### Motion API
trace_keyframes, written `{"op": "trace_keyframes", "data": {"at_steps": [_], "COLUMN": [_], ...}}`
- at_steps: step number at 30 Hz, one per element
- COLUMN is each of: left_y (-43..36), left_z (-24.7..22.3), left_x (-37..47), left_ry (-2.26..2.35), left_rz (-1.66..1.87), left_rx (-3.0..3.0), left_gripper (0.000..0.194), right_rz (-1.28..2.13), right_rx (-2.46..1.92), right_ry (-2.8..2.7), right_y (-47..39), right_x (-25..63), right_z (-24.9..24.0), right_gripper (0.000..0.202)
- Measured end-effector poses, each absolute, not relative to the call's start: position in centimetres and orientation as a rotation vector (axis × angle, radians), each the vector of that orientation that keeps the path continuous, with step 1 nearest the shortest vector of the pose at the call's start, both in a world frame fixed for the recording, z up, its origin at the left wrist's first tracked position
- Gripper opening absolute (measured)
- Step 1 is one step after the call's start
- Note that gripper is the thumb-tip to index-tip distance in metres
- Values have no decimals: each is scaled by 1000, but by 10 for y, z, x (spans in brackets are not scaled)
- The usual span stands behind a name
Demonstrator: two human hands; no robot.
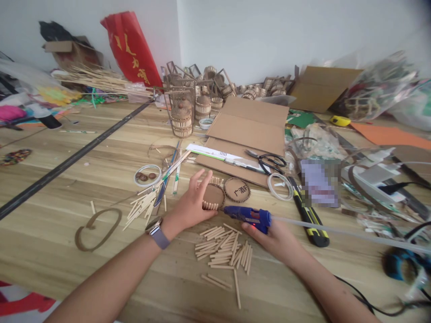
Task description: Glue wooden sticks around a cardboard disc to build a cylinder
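Note:
My right hand [279, 240] is wrapped round a blue hot glue gun [247, 215] with a small red light; a long glue stick runs out of its back. The gun's nozzle points left, at a round cardboard base [213, 195] with short wooden sticks standing along parts of its rim. My left hand [190, 204], wearing a watch [156, 231], is at the base's left side. Its fingers are spread and raised, with the thumb low by the front sticks. A second cardboard disc [237, 190] with dark lettering lies beside the base. Loose short sticks [222, 246] are heaped in front.
Scissors [269, 160], a tape roll [280, 186] and a utility knife [310, 215] lie to the right. Cardboard sheets [249, 128] and small stick-sided barrels [182, 121] stand behind. Thin sticks [143, 204] and a brown strip [97, 229] lie left. A cable [357, 291] trails at right.

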State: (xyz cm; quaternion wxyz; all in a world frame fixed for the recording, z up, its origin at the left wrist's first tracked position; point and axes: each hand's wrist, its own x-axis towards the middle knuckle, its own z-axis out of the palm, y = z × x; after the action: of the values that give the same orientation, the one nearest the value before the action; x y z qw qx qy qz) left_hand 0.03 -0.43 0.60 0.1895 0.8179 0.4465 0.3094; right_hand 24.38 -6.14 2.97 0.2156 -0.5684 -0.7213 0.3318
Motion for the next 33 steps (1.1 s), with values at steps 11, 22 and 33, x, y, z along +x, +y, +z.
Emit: {"op": "trace_keyframes", "data": {"at_steps": [11, 22, 33], "left_y": [-4, -4, -3], "left_z": [5, 4, 4], "left_x": [0, 0, 0], "left_ry": [1255, 1256, 1250], "left_rz": [875, 874, 864], "left_rx": [2301, 2298, 2301], "left_gripper": [118, 117, 118], "right_rz": [910, 874, 863], "right_rx": [-1574, -1561, -1601], "right_ry": [-2020, -2023, -1952], "right_y": [-62, -62, -62], "right_x": [244, 242, 243], "right_z": [30, 31, 27], "right_gripper": [46, 43, 41]}}
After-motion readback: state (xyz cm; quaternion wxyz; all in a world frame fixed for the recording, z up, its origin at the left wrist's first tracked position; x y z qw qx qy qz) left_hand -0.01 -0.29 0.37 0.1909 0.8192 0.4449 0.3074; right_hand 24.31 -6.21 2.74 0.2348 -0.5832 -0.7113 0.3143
